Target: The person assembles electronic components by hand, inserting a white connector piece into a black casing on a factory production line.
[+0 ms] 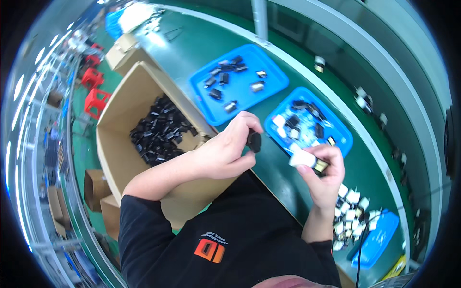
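Note:
In my left hand (225, 149) a small black plastic block (255, 142) is pinched between thumb and fingers, above the edge of the green bench. My right hand (326, 175) grips a small white block (303, 158) with a yellowish and dark end toward the palm. Just beyond my right hand is a blue tray (344, 126) of black parts, white pieces and clear plastic bits. Farther left lies a larger blue tray (259, 60) with several black blocks and a few metallic pieces. The exact kind of the held parts cannot be made out.
A large open cardboard box (117, 144) with many black parts (161, 132) stands by my left arm. White blocks (353, 211) are heaped on the green bench (283, 180) at right, next to another blue tray (379, 240) and a black cable (361, 254). Red stools (96, 102) stand far left.

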Demonstrator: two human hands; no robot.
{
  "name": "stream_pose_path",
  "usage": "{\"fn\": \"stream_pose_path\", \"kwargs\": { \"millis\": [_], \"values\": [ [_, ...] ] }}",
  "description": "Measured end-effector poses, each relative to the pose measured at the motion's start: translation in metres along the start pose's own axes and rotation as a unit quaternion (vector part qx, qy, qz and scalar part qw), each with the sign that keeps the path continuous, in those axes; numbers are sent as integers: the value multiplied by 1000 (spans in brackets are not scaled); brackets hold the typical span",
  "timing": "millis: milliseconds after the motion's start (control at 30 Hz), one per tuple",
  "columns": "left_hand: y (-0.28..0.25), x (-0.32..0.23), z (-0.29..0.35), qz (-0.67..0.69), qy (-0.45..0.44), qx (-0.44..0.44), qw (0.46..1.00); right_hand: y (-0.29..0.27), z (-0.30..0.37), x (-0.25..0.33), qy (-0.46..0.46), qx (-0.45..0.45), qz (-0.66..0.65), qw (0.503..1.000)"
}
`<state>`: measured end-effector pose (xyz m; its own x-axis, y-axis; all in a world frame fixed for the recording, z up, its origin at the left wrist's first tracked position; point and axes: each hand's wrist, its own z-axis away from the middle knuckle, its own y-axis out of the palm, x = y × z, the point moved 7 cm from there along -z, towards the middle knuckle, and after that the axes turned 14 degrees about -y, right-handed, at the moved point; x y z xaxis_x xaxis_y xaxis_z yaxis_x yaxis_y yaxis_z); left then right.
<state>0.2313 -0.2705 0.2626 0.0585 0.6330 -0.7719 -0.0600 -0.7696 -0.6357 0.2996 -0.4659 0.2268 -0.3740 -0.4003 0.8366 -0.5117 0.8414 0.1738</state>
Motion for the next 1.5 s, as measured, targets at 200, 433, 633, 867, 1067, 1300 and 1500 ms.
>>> {"fn": "stream_pose_path", "kwargs": {
  "millis": [200,433,633,867,1067,1300,1500],
  "values": [
    [43,-36,-35,-55,100,22,993,-18,-2,14,44,7,85,995],
    [61,-19,-44,25,60,43,997,-27,6,-1,50,-18,73,996],
    [59,-4,-45,61,15,32,998,-29,10,-18,51,16,74,996],
    [60,0,-46,82,-11,64,995,-18,6,-33,17,69,29,997],
    [52,-32,-34,177,136,-56,973,-3,30,-86,136,-81,-441,884],
    [65,-36,-26,83,156,-39,983,35,40,-103,121,-55,-666,734],
    [62,-36,-27,77,157,-32,984,36,44,-116,128,-35,-650,748]
  ]
}}
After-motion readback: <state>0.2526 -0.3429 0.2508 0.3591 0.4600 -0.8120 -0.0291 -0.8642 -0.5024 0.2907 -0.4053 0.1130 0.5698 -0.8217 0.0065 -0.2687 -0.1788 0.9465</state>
